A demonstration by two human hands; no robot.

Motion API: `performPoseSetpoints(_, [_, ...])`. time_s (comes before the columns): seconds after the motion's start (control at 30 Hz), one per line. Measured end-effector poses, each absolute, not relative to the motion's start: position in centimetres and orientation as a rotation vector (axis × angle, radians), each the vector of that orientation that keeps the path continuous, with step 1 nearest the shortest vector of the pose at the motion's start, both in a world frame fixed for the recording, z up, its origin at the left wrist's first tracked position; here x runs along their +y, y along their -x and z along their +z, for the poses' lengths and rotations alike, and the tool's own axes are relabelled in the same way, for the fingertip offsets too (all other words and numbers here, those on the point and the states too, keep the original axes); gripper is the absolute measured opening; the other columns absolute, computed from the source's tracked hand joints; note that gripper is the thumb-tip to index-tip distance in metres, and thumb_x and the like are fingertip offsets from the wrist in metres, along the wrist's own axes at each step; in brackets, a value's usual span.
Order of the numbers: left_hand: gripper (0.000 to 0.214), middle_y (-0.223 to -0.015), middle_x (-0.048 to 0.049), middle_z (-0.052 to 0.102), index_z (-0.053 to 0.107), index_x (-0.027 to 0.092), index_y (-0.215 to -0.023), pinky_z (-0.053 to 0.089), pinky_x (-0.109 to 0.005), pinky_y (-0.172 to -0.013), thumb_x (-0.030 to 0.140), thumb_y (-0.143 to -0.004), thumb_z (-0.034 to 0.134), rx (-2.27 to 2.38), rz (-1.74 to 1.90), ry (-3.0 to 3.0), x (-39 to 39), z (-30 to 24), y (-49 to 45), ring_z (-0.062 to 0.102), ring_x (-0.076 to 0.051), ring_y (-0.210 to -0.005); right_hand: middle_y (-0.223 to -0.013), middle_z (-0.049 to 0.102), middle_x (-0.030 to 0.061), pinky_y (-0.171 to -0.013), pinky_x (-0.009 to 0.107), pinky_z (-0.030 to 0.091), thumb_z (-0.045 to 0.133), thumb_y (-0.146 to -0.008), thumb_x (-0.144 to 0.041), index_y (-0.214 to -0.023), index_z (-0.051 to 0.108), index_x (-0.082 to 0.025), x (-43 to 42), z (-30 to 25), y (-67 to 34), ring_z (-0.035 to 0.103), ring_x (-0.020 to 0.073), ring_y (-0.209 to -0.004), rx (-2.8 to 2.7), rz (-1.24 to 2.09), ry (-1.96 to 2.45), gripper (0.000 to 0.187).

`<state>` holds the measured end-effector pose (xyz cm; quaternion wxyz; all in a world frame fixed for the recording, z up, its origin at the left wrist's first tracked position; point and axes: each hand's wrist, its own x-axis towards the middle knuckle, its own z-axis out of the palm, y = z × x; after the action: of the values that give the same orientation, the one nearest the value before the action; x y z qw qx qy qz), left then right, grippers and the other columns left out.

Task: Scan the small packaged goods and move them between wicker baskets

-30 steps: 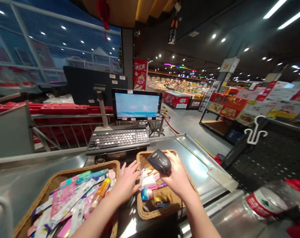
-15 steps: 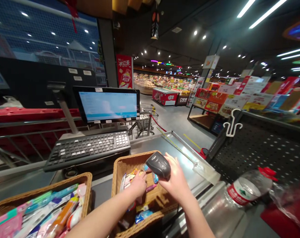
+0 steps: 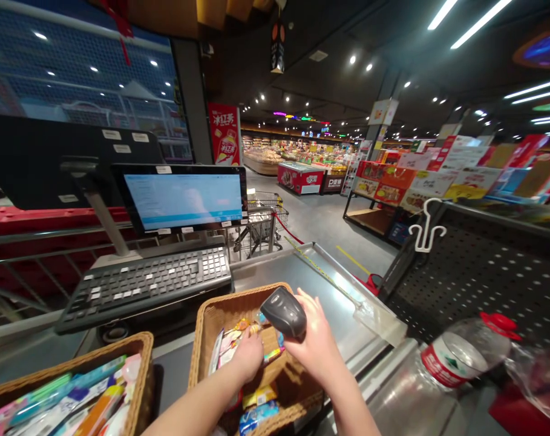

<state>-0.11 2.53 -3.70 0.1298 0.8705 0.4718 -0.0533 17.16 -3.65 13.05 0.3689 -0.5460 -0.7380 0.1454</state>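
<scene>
My right hand (image 3: 317, 345) grips a dark grey barcode scanner (image 3: 284, 312) and holds it above the right wicker basket (image 3: 211, 315). That basket holds several small packaged goods. My left hand (image 3: 247, 357) reaches down into it, fingers closed around a small packet (image 3: 224, 348) among them; which one I cannot make out. A second wicker basket (image 3: 134, 348) stands at the lower left, full of slim packages such as toothbrushes.
A black keyboard (image 3: 143, 284) and a lit screen (image 3: 181, 197) stand behind the baskets on the steel checkout counter (image 3: 293, 269). A large plastic water bottle (image 3: 456, 354) lies at the right. A black pegboard rack (image 3: 483, 272) rises beyond it. Store aisles and shopping carts fill the background.
My left hand has gone from the left basket's edge into the right basket. The view has swung right, so both baskets sit further left. The scanner stays in my right hand.
</scene>
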Motion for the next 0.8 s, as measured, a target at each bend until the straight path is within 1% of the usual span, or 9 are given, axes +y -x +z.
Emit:
performPoseSetpoints(0.07, [0.029,-0.099,-0.0150,0.072,0.072,0.015,-0.089,0.026,-0.057,-0.112,0.012,-0.062,0.063,1.398,-0.167,-2.528,2.7,-2.8,0.2,0.063,-0.036,-0.107,-0.131,0.059,0.0127,-0.118,0.060,0.015,0.062,-0.068,-0.021,-0.123,0.055,-0.017,-3.5,12.8,-17.3,0.040,0.0324,-0.138,-1.888,0.364,1.405,0.056])
performPoseSetpoints(0.1, [0.027,-0.097,-0.0147,0.072,0.072,0.015,-0.087,0.029,-0.055,-0.110,0.013,-0.062,0.063,1.420,-0.161,-2.524,2.8,-2.2,0.3,0.064,-0.035,-0.104,-0.131,0.059,0.0129,-0.117,0.060,0.016,0.062,-0.068,-0.021,-0.124,0.055,-0.017,-3.5,12.7,-17.3,0.040,0.0328,-0.138,-1.885,0.361,1.406,0.057])
performPoseSetpoints(0.2, [0.022,-0.097,-0.0135,0.072,0.071,0.018,-0.090,0.034,-0.053,-0.108,0.021,-0.071,0.059,1.468,-0.064,-2.492,3.0,-0.3,1.1,0.066,-0.032,-0.100,-0.130,0.060,0.0133,-0.116,0.061,0.018,0.063,-0.068,-0.021,-0.124,0.055,-0.017,-3.3,12.6,-17.4,0.040,0.0338,-0.138,-1.864,0.336,1.412,0.056])
performPoseSetpoints(0.27, [0.021,-0.106,-0.0106,0.072,0.071,0.022,-0.091,0.030,-0.054,-0.111,0.025,-0.074,0.058,1.448,0.002,-2.485,3.2,1.2,2.0,0.064,-0.030,-0.107,-0.130,0.060,0.0133,-0.116,0.061,0.020,0.062,-0.068,-0.019,-0.122,0.057,-0.018,-3.2,12.5,-17.4,0.041,0.0340,-0.137,-1.843,0.311,1.416,0.054])
performPoseSetpoints(0.33, [0.019,-0.119,-0.0064,0.069,0.071,0.026,-0.090,0.022,-0.059,-0.114,0.027,-0.075,0.060,1.381,0.081,-2.496,3.3,2.6,3.4,0.057,-0.030,-0.120,-0.131,0.059,0.0136,-0.116,0.061,0.021,0.062,-0.068,-0.019,-0.121,0.057,-0.018,-3.2,12.5,-17.3,0.042,0.0340,-0.136,-1.832,0.292,1.418,0.054])
performPoseSetpoints(0.43, [0.015,-0.133,-0.0055,0.062,0.069,0.025,-0.090,0.018,-0.064,-0.114,0.025,-0.080,0.058,1.257,0.360,-2.550,3.4,4.7,5.8,0.045,-0.029,-0.134,-0.131,0.059,0.0145,-0.116,0.061,0.022,0.061,-0.069,-0.020,-0.123,0.056,-0.017,-3.3,12.6,-16.9,0.042,0.0338,-0.136,-1.839,0.280,1.409,0.055])
performPoseSetpoints(0.53, [0.017,-0.135,-0.0081,0.060,0.066,0.023,-0.096,0.020,-0.062,-0.115,0.025,-0.089,0.051,1.140,0.663,-2.667,2.9,6.7,8.5,0.040,-0.026,-0.138,-0.131,0.059,0.0133,-0.116,0.061,0.021,0.059,-0.069,-0.018,-0.124,0.055,-0.017,-3.5,12.9,-16.3,0.041,0.0329,-0.138,-1.859,0.270,1.379,0.055])
performPoseSetpoints(0.6, [0.019,-0.137,-0.0078,0.058,0.065,0.024,-0.101,0.020,-0.060,-0.116,0.026,-0.092,0.048,1.132,0.757,-2.737,2.4,8.2,10.1,0.037,-0.025,-0.140,-0.131,0.060,0.0124,-0.116,0.061,0.021,0.059,-0.069,-0.017,-0.124,0.055,-0.018,-3.6,13.3,-15.8,0.040,0.0330,-0.138,-1.867,0.264,1.356,0.055])
performPoseSetpoints(0.8, [0.020,-0.141,-0.0066,0.055,0.063,0.026,-0.106,0.016,-0.060,-0.117,0.026,-0.094,0.048,1.299,0.913,-2.922,0.8,12.2,14.2,0.034,-0.025,-0.142,-0.131,0.059,0.0122,-0.117,0.061,0.019,0.060,-0.069,-0.018,-0.124,0.055,-0.018,-4.1,14.8,-14.0,0.037,0.0344,-0.139,-1.913,0.256,1.299,0.056])
